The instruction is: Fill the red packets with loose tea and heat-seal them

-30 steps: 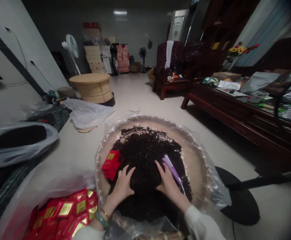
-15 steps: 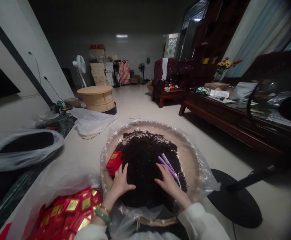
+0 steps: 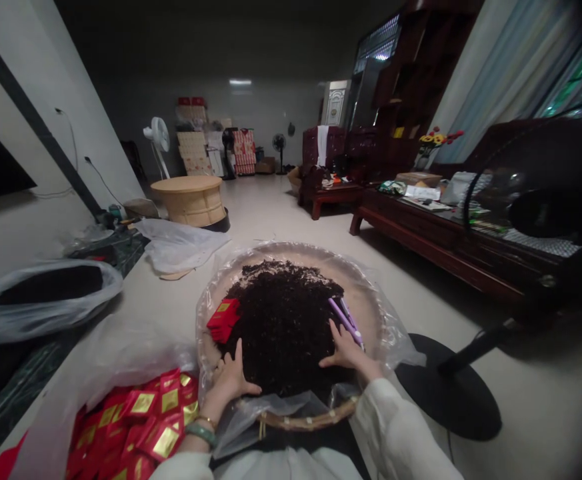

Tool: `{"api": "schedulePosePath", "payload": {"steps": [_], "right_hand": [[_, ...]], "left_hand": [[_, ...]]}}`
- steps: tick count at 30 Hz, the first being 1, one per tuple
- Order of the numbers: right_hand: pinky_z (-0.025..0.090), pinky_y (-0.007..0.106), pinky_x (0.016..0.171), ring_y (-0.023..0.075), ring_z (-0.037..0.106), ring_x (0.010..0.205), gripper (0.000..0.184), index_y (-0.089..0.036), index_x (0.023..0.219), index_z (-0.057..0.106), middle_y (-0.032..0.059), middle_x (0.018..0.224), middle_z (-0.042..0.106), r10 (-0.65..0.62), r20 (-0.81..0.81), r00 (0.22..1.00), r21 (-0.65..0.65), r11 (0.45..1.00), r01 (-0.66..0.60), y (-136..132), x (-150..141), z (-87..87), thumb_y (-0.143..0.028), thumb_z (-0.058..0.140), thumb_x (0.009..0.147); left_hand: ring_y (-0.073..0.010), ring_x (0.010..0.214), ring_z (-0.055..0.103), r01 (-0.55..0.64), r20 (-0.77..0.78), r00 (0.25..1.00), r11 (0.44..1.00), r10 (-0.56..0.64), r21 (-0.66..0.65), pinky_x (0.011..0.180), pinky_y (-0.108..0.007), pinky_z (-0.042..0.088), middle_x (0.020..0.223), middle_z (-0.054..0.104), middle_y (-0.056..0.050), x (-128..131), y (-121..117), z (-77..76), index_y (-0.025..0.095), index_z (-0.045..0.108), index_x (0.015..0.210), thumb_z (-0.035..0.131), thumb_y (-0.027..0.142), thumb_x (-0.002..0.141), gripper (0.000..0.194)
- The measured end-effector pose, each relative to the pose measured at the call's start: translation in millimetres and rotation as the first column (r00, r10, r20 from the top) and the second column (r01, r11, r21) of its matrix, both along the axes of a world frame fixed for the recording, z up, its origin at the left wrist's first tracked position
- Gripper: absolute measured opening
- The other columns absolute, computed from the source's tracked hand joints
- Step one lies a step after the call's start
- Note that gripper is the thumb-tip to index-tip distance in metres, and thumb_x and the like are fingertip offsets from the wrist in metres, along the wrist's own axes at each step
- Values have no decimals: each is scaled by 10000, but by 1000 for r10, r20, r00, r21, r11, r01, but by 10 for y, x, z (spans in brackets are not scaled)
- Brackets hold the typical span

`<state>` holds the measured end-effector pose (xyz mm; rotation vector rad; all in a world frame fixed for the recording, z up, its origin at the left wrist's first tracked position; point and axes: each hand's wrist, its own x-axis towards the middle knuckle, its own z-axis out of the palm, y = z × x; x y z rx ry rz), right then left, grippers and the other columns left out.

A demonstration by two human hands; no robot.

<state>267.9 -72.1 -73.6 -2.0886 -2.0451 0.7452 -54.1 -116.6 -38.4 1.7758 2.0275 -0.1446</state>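
Left hand (image 3: pixel 231 377): fingers spread, thumb held apart, grasping nothing. Right hand (image 3: pixel 347 350): likewise spread and without a grip. Whether either set of fingertips touches the dark leafy heap (image 3: pixel 285 320) cannot be told.

Between the fingers and beyond them: the heap, lying in a round woven tray (image 3: pixel 368 303) lined with clear plastic. Just beyond the left fingers, on the heap's left side: stacked red packets (image 3: pixel 223 320) with gold labels. Just beside the right fingers, on their outer side: a slim purple tool (image 3: pixel 343 317), lying at a slant; contact with the hand unclear.

Outward from the left hand: a green bangle (image 3: pixel 201 435) on the wrist, then a clear plastic bag (image 3: pixel 115 350) of red-and-gold sachets (image 3: pixel 141 413). Farther left, an open bag (image 3: pixel 91 303) with dark contents. Outward from the right hand, past the tray: a round black stand base (image 3: pixel 451 393) on the floor.
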Motion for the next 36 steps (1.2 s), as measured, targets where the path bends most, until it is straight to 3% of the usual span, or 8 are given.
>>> {"api": "schedulePosePath", "payload": {"steps": [4, 9, 17, 21, 25, 29, 32, 36], "right_hand": [[334, 572, 1016, 465, 292, 1353, 1390, -225, 1504, 147, 254, 1475, 311, 51, 29, 998, -10, 999, -51, -166, -128, -104, -321, 904, 342], [379, 525, 1003, 437, 366, 1324, 1317, -231, 1509, 58, 256, 1456, 266, 67, -76, 995, 140, 989, -56, -414, -601, -302, -198, 848, 457], [412, 412, 1021, 336, 499, 1251, 1086, -270, 1485, 123, 186, 1466, 129, -41, -374, 927, 196, 973, 122, -171, -949, -23, -100, 701, 581], [415, 407, 1031, 317, 503, 1249, 949, -277, 1442, 265, 144, 1445, 187, -19, -418, 908, 234, 964, 128, 30, -961, 88, -126, 685, 605], [387, 417, 1062, 305, 475, 1270, 798, -282, 1370, 396, 110, 1400, 277, 30, -431, 902, 327, 937, 125, 268, -950, 287, -155, 678, 635], [329, 411, 1106, 281, 418, 1317, 808, -310, 1404, 357, 87, 1441, 278, 86, -416, 905, 424, 899, 109, 535, -760, 467, -251, 697, 674], [303, 410, 1118, 269, 419, 1319, 733, -260, 1431, 340, 107, 1442, 348, 11, -376, 927, 344, 930, 129, 762, -533, 436, -370, 638, 770], [311, 447, 1104, 283, 422, 1321, 518, -123, 1381, 426, 182, 1372, 476, -100, -328, 939, 224, 958, 181, 1099, -410, 245, -393, 385, 942]], "left_hand": [[-434, 1268, 437, 18, -17, 1000, 1000, -18, 6, 970, -458, 359, 1342, 469, -260, 51, -24, 31, 160, 6, 1502, 809, 409, 465, 1335], [-433, 1249, 444, 43, -78, 996, 999, -41, 24, 963, -476, 366, 1436, 356, -280, 257, -82, 56, 215, 46, 1510, 858, 346, 454, 1338], [-415, 1297, 380, 19, 93, 995, 995, -28, 100, 964, -465, 406, 1494, 231, -205, 505, 23, 1, 268, 81, 1498, 781, 144, 472, 1248], [-346, 1316, 392, -3, 331, 941, 975, -72, 220, 1053, -390, 365, 1420, 296, -168, 517, 261, 30, 195, 222, 1463, 670, 77, 553, 1020], [-267, 1260, 473, -20, 471, 867, 933, -162, 359, 1068, -346, 372, 1335, 378, -110, 542, 621, 268, 220, 359, 1391, 601, 69, 642, 802], [-290, 1275, 458, 8, 524, 804, 887, -280, 462, 1079, -387, 361, 1414, 340, -120, 408, 949, 439, 236, 245, 1455, 694, 192, 634, 937], [-335, 1356, 354, 7, 491, 840, 910, -229, 414, 1096, -420, 325, 1489, 303, -164, 199, 1180, 357, 181, 188, 1478, 768, 308, 601, 1059], [-260, 1392, 321, -46, 469, 875, 943, -121, 330, 1124, -352, 275, 1495, 372, -162, 58, 1554, 131, 117, 283, 1446, 572, 394, 840, 726]]}}
